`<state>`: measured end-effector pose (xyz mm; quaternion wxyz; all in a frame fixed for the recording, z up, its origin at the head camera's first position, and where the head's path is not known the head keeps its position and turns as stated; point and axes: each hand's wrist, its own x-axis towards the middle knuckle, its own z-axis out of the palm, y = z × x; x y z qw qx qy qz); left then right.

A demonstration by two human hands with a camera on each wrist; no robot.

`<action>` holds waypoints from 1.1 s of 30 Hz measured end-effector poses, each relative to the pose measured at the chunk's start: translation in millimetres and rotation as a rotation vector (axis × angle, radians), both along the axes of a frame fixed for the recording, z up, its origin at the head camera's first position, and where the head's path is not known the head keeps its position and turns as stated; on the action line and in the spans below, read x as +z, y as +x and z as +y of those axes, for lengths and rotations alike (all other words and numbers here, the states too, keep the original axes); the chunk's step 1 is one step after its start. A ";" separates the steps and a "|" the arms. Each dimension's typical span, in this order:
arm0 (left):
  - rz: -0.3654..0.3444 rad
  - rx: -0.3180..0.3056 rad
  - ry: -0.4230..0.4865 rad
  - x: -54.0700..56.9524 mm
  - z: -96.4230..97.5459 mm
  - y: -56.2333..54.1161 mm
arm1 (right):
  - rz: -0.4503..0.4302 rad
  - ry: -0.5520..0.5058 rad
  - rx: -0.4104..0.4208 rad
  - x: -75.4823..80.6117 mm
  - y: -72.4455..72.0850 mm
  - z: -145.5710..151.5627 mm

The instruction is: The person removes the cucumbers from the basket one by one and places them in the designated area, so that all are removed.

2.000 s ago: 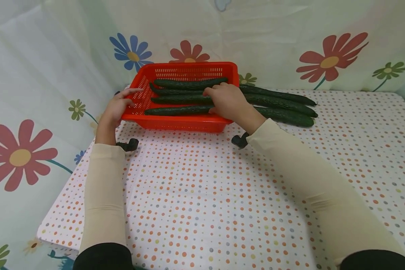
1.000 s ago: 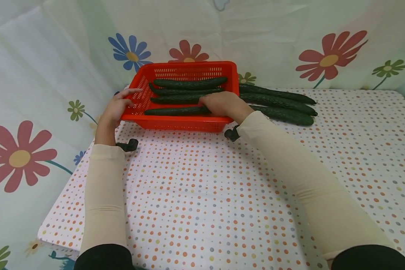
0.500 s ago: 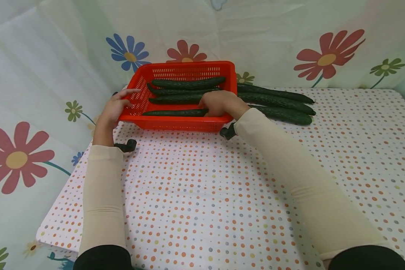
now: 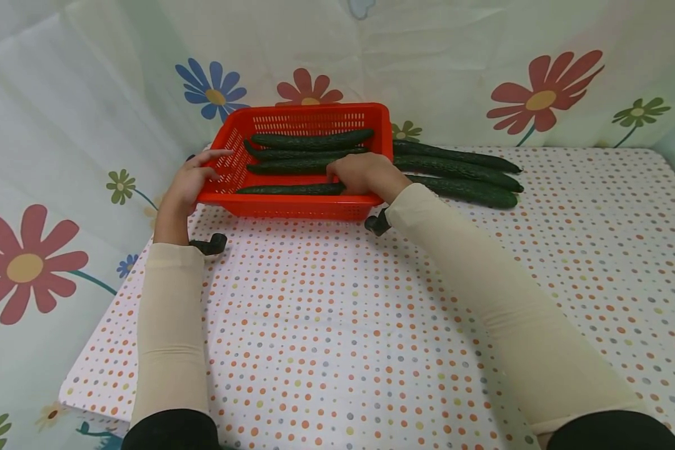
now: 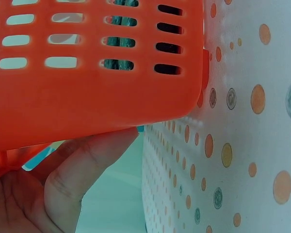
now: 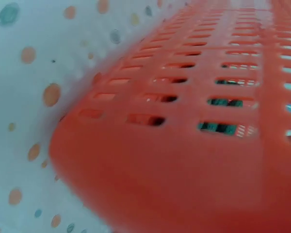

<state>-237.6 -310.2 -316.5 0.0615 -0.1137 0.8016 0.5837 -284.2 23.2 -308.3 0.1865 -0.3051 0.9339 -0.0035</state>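
A rectangular basket (image 4: 298,207) of glossy red plastic, its walls pierced with rows of rounded slots, is set at the back of a table covered in a white, polka-dotted tablecloth (image 4: 315,340). Inside it, three long, slender cucumbers (image 4: 312,141), dark green and bumpy-skinned, are laid side by side toward the far wall; nearer the front, apart from them, a fourth—the front cucumber (image 4: 287,189)—is lined up with the near wall. Its right end is covered by the right hand (image 4: 365,174), whose fingers are bent downward and by which it is gripped; the fingertips themselves are largely hidden. By the left hand (image 4: 191,180) the basket's left end is held, fingers hooked over the rim and thumb pressed against it, as is shown at the left wrist. Just to the right of the basket, three thicker cucumbers (image 4: 464,173) are spread on the cloth—tapered, ridged and slightly fanned. Both forearms are covered by smooth cream sleeves (image 4: 171,325), finished with black bands.
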 end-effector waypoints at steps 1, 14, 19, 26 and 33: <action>0.000 -0.001 0.000 0.0 0.3 0.0 | 0.007 -0.008 0.005 -0.7 -0.5 0.1; -0.006 0.003 -0.004 1.1 -0.1 0.6 | 0.113 -0.022 0.047 -4.7 6.7 -1.1; -0.012 0.003 0.006 1.7 0.4 0.5 | 0.138 0.032 0.060 -6.9 6.7 -2.3; -0.012 0.005 -0.008 1.6 1.1 0.4 | 0.159 0.054 0.056 -8.3 7.1 -3.5; -0.003 0.007 -0.016 0.4 0.8 0.5 | 0.150 0.042 0.062 -9.0 6.2 -4.3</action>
